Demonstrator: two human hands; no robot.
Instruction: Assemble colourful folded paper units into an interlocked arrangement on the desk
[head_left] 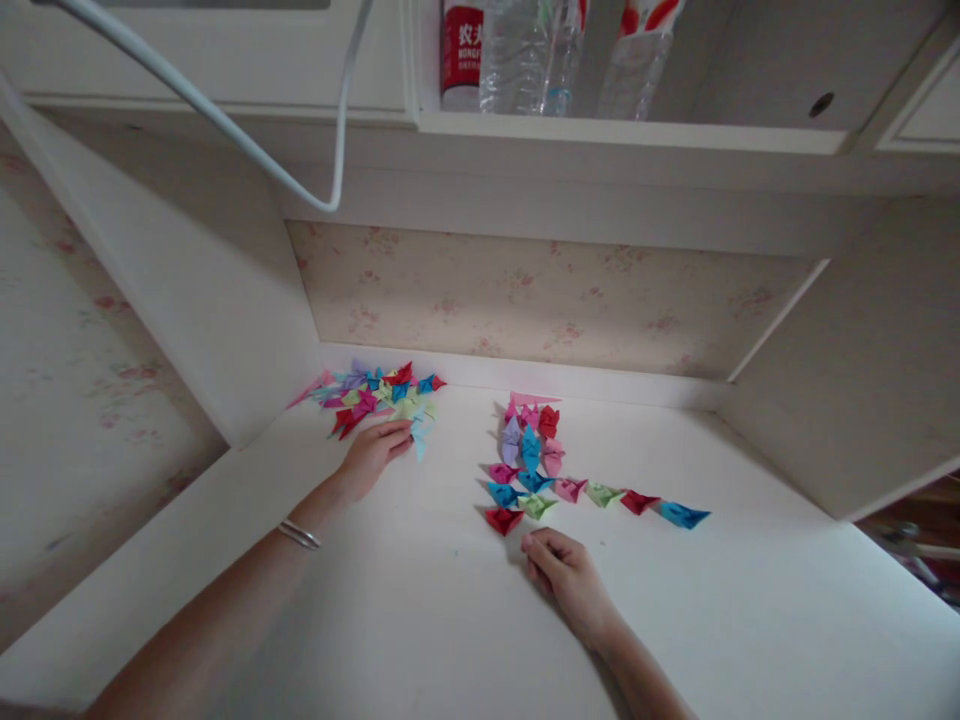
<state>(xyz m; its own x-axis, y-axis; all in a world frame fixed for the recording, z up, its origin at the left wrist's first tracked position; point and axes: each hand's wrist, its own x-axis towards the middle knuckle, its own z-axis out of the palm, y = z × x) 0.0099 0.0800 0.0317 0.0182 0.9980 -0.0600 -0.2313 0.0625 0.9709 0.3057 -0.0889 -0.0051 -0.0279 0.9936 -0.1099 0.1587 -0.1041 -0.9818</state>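
"Where's the pale-blue folded paper (419,442)?"
"At the near edge of the colourful heap (364,402), pinched by the left hand (375,458)."
"And the right hand (564,577)?"
"Curled near the red paper boat (503,520); whether gripping anything, I can't tell."

Origami pile (365,403) at back left on the desk (375,610) — origami rows (531,449) to its right

- Bracelet (300,536): silver-coloured, shiny; two slim parallel bands visible, encircling the left wrist (330,499).
- Left hand (373,458): ungloved, beyond the bracelet.
- Left forearm (214,605): bare, on the elbow side of the bracelet.
- Right hand (568,580) and right forearm (637,660): bare, right of the bracelet.
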